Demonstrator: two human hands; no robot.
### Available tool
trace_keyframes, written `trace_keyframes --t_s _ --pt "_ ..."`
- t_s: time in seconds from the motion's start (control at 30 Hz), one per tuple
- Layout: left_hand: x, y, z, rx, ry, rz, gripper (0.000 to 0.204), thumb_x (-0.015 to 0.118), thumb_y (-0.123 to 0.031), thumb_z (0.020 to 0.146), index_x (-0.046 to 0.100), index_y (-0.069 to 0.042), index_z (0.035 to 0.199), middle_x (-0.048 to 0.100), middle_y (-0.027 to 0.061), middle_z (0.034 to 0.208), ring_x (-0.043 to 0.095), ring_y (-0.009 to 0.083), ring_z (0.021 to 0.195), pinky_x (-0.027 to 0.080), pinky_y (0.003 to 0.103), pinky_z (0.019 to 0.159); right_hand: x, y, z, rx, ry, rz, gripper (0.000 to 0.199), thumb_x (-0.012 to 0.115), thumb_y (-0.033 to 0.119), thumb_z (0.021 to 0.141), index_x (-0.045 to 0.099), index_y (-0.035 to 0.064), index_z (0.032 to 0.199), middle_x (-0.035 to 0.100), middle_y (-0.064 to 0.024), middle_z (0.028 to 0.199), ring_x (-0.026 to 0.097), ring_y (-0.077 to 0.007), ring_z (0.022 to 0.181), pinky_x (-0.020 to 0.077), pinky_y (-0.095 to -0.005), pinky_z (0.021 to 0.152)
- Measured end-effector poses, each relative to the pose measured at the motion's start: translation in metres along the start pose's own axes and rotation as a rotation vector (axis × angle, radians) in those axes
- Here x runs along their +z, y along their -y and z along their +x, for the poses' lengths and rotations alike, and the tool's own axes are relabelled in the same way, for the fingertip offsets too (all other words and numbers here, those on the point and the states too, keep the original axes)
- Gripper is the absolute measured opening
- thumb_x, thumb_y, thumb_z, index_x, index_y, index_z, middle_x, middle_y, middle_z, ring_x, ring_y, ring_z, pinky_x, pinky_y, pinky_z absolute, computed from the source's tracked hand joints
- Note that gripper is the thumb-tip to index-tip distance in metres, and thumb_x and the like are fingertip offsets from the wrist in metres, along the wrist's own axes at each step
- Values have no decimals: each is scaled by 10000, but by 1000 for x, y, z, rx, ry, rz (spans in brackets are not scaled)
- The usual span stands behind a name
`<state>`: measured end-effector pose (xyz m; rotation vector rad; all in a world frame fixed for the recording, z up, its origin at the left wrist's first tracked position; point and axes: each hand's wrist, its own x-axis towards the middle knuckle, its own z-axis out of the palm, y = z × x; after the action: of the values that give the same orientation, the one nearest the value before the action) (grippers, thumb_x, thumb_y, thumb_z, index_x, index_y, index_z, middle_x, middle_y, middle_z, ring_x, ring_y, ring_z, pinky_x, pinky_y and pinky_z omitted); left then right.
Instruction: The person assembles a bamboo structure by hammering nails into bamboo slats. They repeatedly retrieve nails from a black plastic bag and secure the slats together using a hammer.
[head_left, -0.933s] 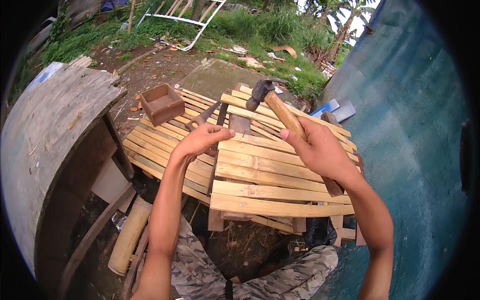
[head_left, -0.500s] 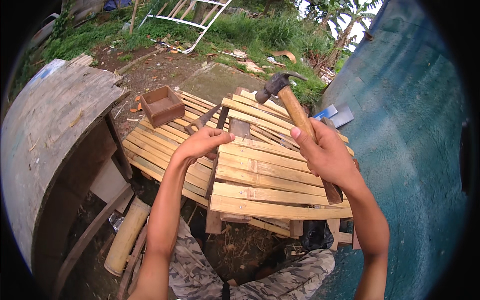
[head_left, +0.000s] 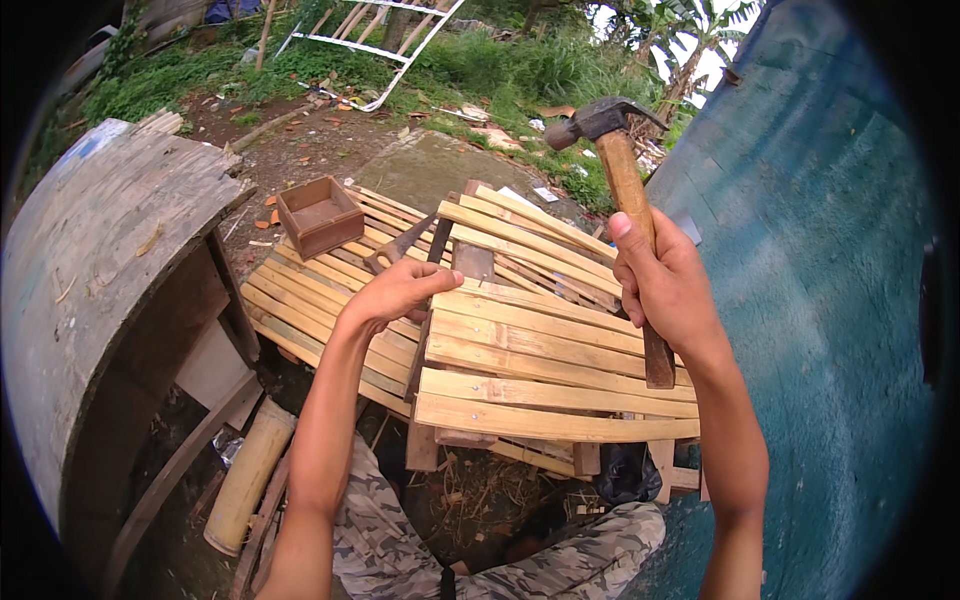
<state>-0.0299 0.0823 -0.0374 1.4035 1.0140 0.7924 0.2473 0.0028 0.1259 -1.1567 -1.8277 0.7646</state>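
Note:
My right hand grips the wooden handle of a claw hammer, raised well above a panel of pale wooden slats. The hammer's dark steel head points left, up near the grass. My left hand rests on the panel's near left edge, fingers pinched together at the end of a slat; whether a nail is between them is too small to tell. A second, older slatted panel lies under and to the left of the pale one.
A small brown wooden box sits on the older slats. A large weathered cable drum stands at the left, a teal painted wall at the right. A bamboo piece lies below. Grass, dirt and a white metal frame lie beyond.
My right hand has swung the hammer upward and back, from low over the slats to high above them. My left hand has stayed at the same spot on the panel.

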Motion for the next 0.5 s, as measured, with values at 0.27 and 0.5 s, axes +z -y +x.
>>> trace_keyframes --t_s 0.27,0.5 --pt "8 0 -3 80 -55 -95 470 683 -490 925 723 -28 998 664 -5 874 535 76 730 425 262 622 22 -26 -17 242 240 -541 401 551 397 1047 550 0 991 544 -47 682 597 -151 612 475 -366 555" --pt "3 0 -2 10 -53 -7 552 664 -516 915 703 -22 1159 688 65 1072 610 162 957 490 344 768 21 -3 -11 80 -83 -9 371 558 385 1048 548 15 1032 499 -5 634 484 -89 453 402 -303 409"
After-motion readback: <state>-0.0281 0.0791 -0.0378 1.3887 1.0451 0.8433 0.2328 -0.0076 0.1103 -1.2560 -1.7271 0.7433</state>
